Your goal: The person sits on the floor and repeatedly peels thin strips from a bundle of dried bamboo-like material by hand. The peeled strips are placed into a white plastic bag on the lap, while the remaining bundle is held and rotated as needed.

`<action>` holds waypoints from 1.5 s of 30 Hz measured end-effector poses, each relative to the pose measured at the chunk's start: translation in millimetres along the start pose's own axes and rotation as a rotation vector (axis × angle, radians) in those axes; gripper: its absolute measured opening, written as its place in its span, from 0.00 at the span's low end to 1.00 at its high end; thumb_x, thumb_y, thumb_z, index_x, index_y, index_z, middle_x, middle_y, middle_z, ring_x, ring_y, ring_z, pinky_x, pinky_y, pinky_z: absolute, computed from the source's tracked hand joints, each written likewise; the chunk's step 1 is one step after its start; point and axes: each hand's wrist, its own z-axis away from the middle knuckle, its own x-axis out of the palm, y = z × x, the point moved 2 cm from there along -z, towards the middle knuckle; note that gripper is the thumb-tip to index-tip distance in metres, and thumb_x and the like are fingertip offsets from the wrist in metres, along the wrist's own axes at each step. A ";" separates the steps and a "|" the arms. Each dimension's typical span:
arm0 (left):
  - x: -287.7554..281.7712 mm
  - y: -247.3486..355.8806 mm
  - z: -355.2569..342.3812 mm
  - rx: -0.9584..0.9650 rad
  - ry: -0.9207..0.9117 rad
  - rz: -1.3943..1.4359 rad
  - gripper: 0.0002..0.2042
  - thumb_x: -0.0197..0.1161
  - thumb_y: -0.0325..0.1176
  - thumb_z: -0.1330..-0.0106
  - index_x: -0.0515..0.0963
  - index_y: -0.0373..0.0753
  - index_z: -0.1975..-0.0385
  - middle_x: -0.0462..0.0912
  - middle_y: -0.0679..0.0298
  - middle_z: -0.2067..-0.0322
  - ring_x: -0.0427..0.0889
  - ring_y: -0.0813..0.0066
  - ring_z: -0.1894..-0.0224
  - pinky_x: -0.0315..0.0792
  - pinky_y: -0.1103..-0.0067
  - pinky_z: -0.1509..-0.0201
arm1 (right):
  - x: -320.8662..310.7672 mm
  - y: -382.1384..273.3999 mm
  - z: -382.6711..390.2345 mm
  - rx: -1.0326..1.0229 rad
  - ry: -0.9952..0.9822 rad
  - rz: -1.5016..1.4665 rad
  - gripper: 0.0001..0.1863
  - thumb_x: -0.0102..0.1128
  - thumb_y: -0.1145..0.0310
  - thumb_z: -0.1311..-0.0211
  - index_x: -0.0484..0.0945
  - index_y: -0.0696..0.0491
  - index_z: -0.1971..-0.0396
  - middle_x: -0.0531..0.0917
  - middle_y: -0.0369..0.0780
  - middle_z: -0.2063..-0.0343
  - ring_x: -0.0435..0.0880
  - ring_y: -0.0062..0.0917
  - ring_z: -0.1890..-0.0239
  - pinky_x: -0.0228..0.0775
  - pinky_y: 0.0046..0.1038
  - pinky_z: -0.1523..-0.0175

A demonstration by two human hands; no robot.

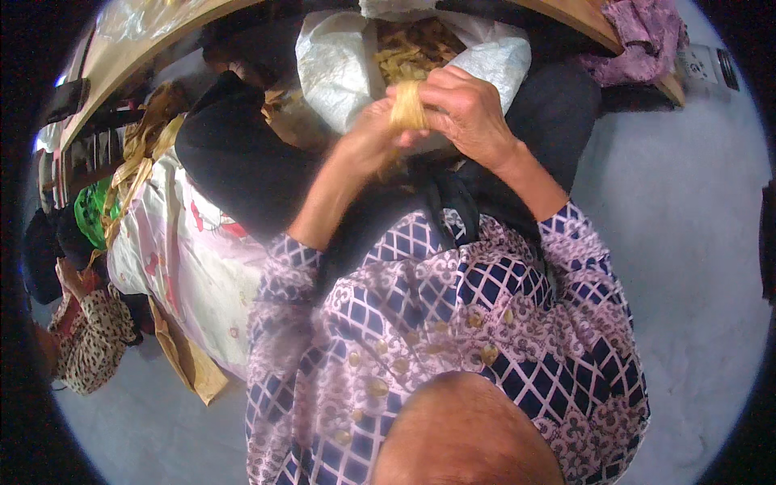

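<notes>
My left hand and my right hand meet in front of my lap, fingers closed. Between them is a pale yellow band of thin, fibrous-looking strip, folded or wound into a small bundle; its exact kind is not clear. The left fingers grip its near side, partly hidden by it, while the right fingers and thumb press it from the right. Just beyond the hands, a white woven sack stands open with dry yellow-brown leaf-like pieces inside.
A wooden table edge curves across the far side. Left of my legs lie a white printed cloth or sack, dry brown leaves and a green bag. Another person's spotted sleeve is farther left. Purple cloth hangs at far right.
</notes>
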 end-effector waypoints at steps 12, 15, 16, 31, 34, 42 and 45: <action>1.0 15.2 19.3 0.589 0.492 -0.464 0.10 0.53 0.31 0.37 0.76 0.30 0.65 0.78 0.67 0.72 0.74 0.85 0.75 0.68 0.89 0.73 | 33.8 8.2 -7.0 0.531 0.000 -0.511 0.11 0.61 0.69 0.49 0.79 0.57 0.66 0.80 0.37 0.77 0.77 0.19 0.77 0.67 0.23 0.72; -12.9 2.4 5.9 0.546 0.377 -0.392 0.07 0.49 0.28 0.36 0.74 0.33 0.69 0.75 0.67 0.79 0.73 0.85 0.81 0.70 0.85 0.79 | 28.3 8.1 -9.2 0.616 -0.174 -0.602 0.07 0.57 0.72 0.45 0.79 0.58 0.67 0.75 0.31 0.84 0.67 0.09 0.85 0.55 0.15 0.82; -21.0 -5.0 -0.8 0.510 0.314 -0.316 0.09 0.50 0.31 0.35 0.74 0.32 0.65 0.77 0.65 0.74 0.74 0.84 0.80 0.71 0.84 0.78 | 26.4 13.3 -10.2 0.656 -0.224 -0.559 0.06 0.57 0.73 0.46 0.79 0.58 0.70 0.75 0.30 0.85 0.67 0.10 0.85 0.56 0.15 0.82; -18.2 11.3 6.5 0.719 0.629 -0.745 0.13 0.57 0.33 0.46 0.66 0.36 0.63 0.75 0.53 0.84 0.77 0.62 0.79 0.69 0.71 0.75 | 45.3 -22.2 -18.8 0.356 -0.019 -0.125 0.07 0.57 0.74 0.50 0.79 0.56 0.69 0.76 0.46 0.83 0.74 0.24 0.82 0.64 0.27 0.74; -26.7 6.2 -8.0 0.645 0.600 -0.678 0.13 0.53 0.35 0.42 0.72 0.34 0.62 0.77 0.58 0.80 0.75 0.75 0.77 0.69 0.76 0.74 | 49.6 -10.9 -10.0 0.228 0.077 -0.060 0.08 0.57 0.72 0.48 0.79 0.56 0.66 0.77 0.47 0.82 0.74 0.28 0.84 0.65 0.28 0.75; -0.8 23.0 3.4 0.542 0.394 -0.350 0.08 0.51 0.33 0.36 0.72 0.34 0.65 0.76 0.65 0.76 0.75 0.82 0.81 0.70 0.87 0.80 | 38.9 12.1 -4.0 0.753 0.151 -1.208 0.10 0.54 0.70 0.43 0.76 0.61 0.65 0.74 0.30 0.78 0.65 0.08 0.80 0.56 0.11 0.76; -11.0 14.6 -0.7 0.543 0.447 -0.495 0.09 0.51 0.33 0.35 0.73 0.33 0.66 0.75 0.66 0.79 0.72 0.84 0.82 0.67 0.87 0.81 | 34.9 10.5 -5.7 0.687 -0.053 -0.967 0.10 0.57 0.68 0.44 0.76 0.59 0.66 0.73 0.28 0.83 0.66 0.08 0.82 0.55 0.11 0.78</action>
